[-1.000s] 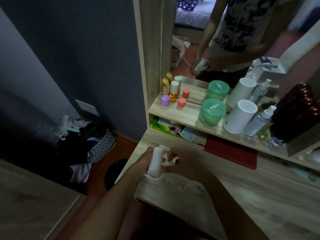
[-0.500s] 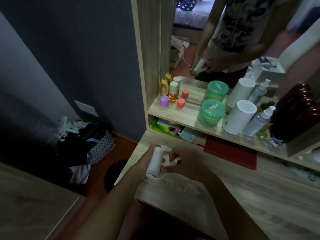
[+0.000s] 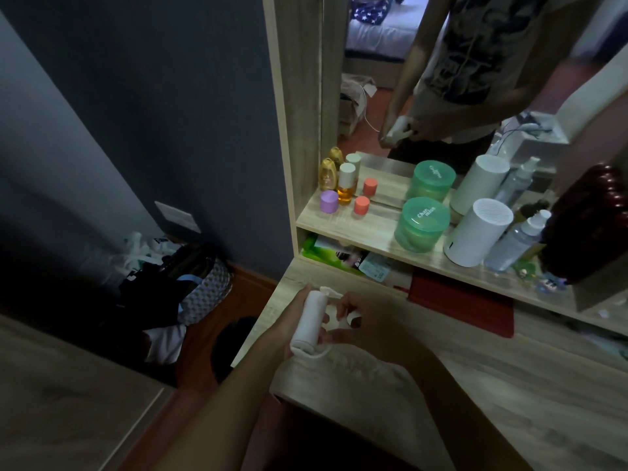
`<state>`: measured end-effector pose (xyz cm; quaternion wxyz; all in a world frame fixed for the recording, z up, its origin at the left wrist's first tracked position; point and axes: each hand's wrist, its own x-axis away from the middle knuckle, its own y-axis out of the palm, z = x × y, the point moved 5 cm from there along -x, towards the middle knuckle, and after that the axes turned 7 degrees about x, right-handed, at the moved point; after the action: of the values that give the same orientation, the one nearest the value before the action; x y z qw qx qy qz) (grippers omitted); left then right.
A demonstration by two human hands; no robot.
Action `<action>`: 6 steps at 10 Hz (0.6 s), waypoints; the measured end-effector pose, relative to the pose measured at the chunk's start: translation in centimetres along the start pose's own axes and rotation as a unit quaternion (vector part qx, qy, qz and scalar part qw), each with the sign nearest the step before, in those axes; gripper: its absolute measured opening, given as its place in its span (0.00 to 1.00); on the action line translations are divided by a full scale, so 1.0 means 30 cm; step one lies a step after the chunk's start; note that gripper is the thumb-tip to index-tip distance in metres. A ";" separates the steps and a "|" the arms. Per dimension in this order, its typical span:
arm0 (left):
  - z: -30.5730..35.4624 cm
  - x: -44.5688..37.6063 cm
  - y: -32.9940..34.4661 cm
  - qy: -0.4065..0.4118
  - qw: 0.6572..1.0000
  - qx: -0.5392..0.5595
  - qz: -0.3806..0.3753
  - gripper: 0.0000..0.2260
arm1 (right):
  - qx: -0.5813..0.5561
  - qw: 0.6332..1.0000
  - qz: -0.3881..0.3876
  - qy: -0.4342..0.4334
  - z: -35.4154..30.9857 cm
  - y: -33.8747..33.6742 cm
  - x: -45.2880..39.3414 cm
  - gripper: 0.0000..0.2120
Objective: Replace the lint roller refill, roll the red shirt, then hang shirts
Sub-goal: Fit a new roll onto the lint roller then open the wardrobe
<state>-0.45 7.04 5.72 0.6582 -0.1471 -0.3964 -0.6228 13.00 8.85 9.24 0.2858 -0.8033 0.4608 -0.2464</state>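
I hold a white lint roller (image 3: 307,321) over the left end of the wooden dressing table (image 3: 530,379). My left hand (image 3: 289,321) grips the white roll from the left side. My right hand (image 3: 363,322) has its fingers curled round the roller's white frame and handle on the right. The mirror (image 3: 452,62) reflects both hands on the roller. No red shirt shows in this view.
On the shelf stand small bottles (image 3: 345,185), two green tubs (image 3: 421,222), a white cylinder (image 3: 475,232) and a spray bottle (image 3: 516,243). A red flat item (image 3: 465,297) lies under the shelf. A white plastic bag (image 3: 356,379) lies beneath my hands. Bags (image 3: 190,283) crowd the floor corner.
The hands and roller have stayed over the same spot; my right fingers have shifted slightly on the frame. The view has barely moved.
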 end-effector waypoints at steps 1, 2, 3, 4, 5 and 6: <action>-0.016 -0.030 -0.016 0.000 1.000 -0.004 -0.001 0.31 | -0.020 1.000 -0.004 -0.004 0.008 0.013 -0.001 0.17; -0.012 -0.039 -0.023 0.024 1.000 -0.007 -0.002 0.23 | -0.023 1.000 -0.013 0.009 0.014 0.019 -0.008 0.16; -0.001 -0.025 -0.019 0.027 0.999 -0.021 0.003 0.17 | -0.039 0.999 -0.007 0.010 0.026 0.022 -0.009 0.16; 0.002 -0.027 -0.015 0.042 0.999 -0.026 0.005 0.17 | -0.053 0.998 -0.001 0.020 0.029 0.019 -0.006 0.16; 0.005 -0.028 -0.027 0.049 0.998 -0.036 0.011 0.16 | -0.071 0.997 0.004 0.025 0.033 0.031 -0.005 0.17; -0.006 -0.041 -0.033 0.037 0.998 -0.049 -0.004 0.18 | -0.091 0.996 0.018 0.013 0.033 0.043 -0.005 0.14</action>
<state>-1.21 7.61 4.42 0.6618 -0.1544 -0.3420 -0.6490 12.81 8.68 7.63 0.2098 -0.8140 0.4999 -0.2088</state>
